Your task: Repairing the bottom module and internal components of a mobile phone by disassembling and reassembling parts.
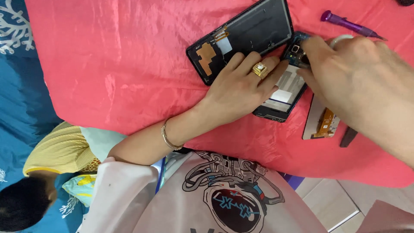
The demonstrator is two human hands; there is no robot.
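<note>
We are looking at a surface draped in a shiny coral-red cloth. Lying on it toward its far edge are a black phone back cover, an opened phone body just beside it, a purple screwdriver at the far right corner, a flat panel with an orange flex strip and a dark slim tool.

phone: your 2 hands cover most of its opened body; only the lower end and a camera corner show.
right hand: your forearm runs off the right edge; fingertips too bunched to tell what they pinch.
dark tool: mostly hidden under your right hand.
black object: cut by the top edge.
person: cut by the bottom-left corner.
</note>
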